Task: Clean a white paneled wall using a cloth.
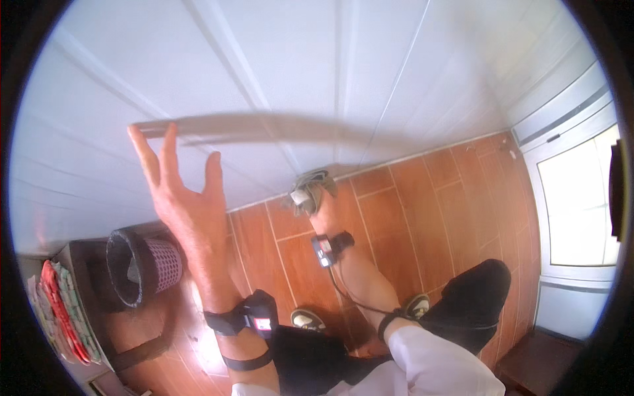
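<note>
My left hand (185, 203) is raised in front of a pale panelled surface (297, 64), fingers spread and nothing in them. Its fingertips meet their shadow there and seem to touch the panel. Lower and to the right, my right hand (325, 205) grips a crumpled grey-green cloth (309, 190) with a whitish patch. The cloth is close to the panel's lower edge, just above the floor; whether it presses on the panel I cannot tell. My right fingers are mostly hidden by the cloth. Both wrists carry strapped-on devices, and a cable runs along my right forearm.
At left, a purple perforated bin (163, 265) with a dark rim stands beside a shelf unit holding folded textiles (64, 312). Brown tiles (411, 218) cover the floor, where my shoes (308, 320) rest. A white-framed glazed door (545, 277) is at right, near a dark brown object (540, 361).
</note>
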Available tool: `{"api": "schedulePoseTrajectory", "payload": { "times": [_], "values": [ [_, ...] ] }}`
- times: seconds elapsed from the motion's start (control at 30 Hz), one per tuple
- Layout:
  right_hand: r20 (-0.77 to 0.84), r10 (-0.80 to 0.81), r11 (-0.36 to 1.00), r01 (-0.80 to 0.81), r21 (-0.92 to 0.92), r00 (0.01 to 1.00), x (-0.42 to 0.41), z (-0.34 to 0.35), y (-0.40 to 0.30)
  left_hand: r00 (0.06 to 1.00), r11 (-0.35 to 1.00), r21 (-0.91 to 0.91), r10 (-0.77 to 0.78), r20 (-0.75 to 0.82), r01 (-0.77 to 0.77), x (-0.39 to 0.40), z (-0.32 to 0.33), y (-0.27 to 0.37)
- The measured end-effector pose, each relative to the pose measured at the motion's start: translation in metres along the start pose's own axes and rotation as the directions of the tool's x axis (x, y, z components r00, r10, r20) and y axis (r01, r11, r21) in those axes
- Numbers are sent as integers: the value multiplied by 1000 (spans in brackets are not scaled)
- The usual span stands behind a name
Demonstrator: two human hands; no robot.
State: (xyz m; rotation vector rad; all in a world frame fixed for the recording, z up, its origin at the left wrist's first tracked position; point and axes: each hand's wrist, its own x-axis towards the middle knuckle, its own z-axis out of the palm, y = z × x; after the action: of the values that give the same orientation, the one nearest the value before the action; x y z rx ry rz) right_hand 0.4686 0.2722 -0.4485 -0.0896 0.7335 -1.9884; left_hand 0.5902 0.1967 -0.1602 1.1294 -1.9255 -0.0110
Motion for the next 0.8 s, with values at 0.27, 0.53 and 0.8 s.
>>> {"api": "schedulePoseTrajectory", "payload": {
  "times": [0.27,0.53,0.8],
  "values": [
    [-264,-228,971,198,-134,937,-27,121,-80,998,999,-45,15,-56,-18,0,7,6],
    [271,-624,630,677,-381,733,-46,246,-192,960,958,-267,-163,-226,100,2,-3,-13],
    [646,-707,-29,902,-431,287,-50,376,-337,901,896,-324,-381,-207,304,11,-21,-27]
  ]
}}
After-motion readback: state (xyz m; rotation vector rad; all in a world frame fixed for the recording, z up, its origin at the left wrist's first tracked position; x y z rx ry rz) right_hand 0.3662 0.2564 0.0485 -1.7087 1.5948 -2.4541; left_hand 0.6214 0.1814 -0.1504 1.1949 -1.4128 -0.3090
